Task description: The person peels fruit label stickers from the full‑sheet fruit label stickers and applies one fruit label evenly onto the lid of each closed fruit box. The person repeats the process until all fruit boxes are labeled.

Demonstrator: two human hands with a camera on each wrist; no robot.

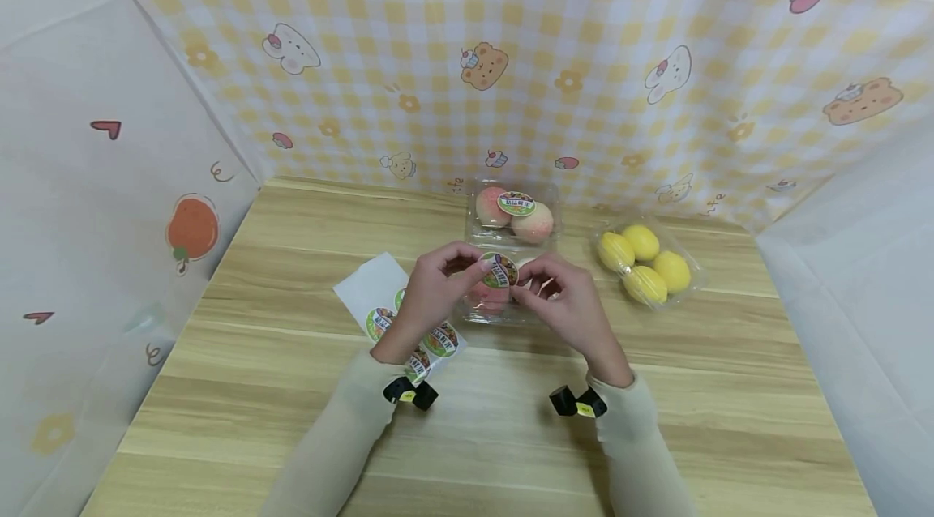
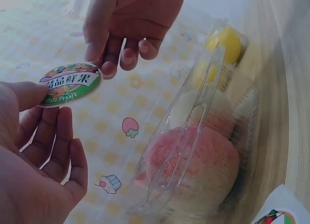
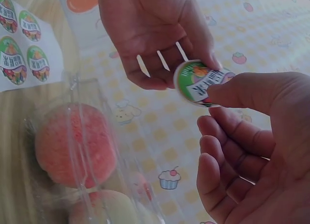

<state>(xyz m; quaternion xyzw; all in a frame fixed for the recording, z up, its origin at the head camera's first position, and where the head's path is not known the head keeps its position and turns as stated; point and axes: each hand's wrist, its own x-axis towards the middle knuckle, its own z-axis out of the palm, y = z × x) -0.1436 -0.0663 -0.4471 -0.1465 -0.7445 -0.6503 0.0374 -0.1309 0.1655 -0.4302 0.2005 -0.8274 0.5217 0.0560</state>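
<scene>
An oval fruit sticker (image 1: 499,270) with a green and white print is held up between both hands. My left hand (image 1: 438,282) pinches its left edge between thumb and fingers. At the opposite edge, my right hand (image 1: 565,298) pinches it the same way, as the right wrist view shows with the sticker (image 3: 201,83) under the thumb. Below the hands lies a clear plastic box (image 1: 503,319) with pink peaches (image 2: 193,166), partly covered by the hands in the head view. A white sticker sheet (image 1: 375,282) lies partly under the left forearm.
Behind the near box stands another clear box of peaches (image 1: 534,223) with a sticker (image 1: 516,203) on its lid. To the right, a clear box holds several lemons (image 1: 642,266). A checked cloth (image 1: 409,55) hangs behind the wooden table (image 1: 700,387).
</scene>
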